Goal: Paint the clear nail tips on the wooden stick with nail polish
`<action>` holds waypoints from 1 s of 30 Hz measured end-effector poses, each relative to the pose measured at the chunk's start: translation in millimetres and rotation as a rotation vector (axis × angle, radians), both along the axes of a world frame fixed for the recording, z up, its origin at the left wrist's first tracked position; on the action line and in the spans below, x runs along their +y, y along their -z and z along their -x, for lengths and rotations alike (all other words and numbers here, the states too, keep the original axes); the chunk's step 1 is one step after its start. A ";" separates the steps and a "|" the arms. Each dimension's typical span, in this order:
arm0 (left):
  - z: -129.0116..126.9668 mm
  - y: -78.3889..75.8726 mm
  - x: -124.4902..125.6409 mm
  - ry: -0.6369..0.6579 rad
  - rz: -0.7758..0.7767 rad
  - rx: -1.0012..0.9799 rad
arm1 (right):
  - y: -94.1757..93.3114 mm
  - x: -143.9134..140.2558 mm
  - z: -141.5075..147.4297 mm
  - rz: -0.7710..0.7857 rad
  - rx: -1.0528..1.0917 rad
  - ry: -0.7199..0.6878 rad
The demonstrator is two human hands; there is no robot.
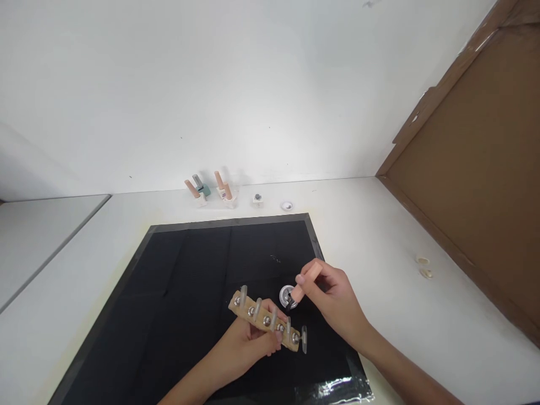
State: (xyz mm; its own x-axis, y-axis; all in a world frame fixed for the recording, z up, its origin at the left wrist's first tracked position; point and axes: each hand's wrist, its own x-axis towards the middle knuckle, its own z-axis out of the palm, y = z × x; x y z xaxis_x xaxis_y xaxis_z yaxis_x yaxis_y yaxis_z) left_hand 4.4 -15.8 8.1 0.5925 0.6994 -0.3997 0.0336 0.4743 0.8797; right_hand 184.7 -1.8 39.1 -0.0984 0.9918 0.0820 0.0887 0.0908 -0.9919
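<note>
My left hand (248, 346) grips a tan wooden bar (260, 320) that carries a row of round metal knobs and clear nail tips (259, 308). The bar slants down to the right, and one nail tip (304, 340) stands out at its right end. Pinched in my right hand (337, 295) is a nail polish brush by its peach cap handle (307, 283). Its dark lower end points down at a small round silvery dish (287, 295) on the black mat. Whether the bristles touch the dish, I cannot tell.
At the back stand several nail polish bottles (230, 198), an uncapped-looking white bottle (257, 200) and a small white dish (287, 206). Two small cream pieces (425, 273) lie to the right, near a brown cardboard panel (472, 185). Grey tape borders the black mat (198, 270).
</note>
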 end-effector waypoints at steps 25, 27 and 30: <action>1.1 -9.8 1.1 -0.060 0.180 -0.131 | -1.4 1.3 -2.8 0.054 0.121 -0.080; 1.1 -9.6 0.5 -0.062 0.189 -0.143 | -1.2 3.4 -3.5 0.048 0.124 0.017; 1.9 -7.4 -0.4 -0.057 0.212 -0.187 | 1.6 3.3 -5.2 0.062 0.187 0.017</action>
State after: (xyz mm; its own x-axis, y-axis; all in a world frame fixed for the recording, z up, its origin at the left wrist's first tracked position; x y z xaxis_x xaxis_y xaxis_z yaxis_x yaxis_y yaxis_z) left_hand 2.5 -16.2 15.6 0.6315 0.6464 -0.4283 -0.1517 0.6447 0.7492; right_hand 189.8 1.5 37.4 -0.0700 0.9969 0.0364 -0.0966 0.0295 -0.9949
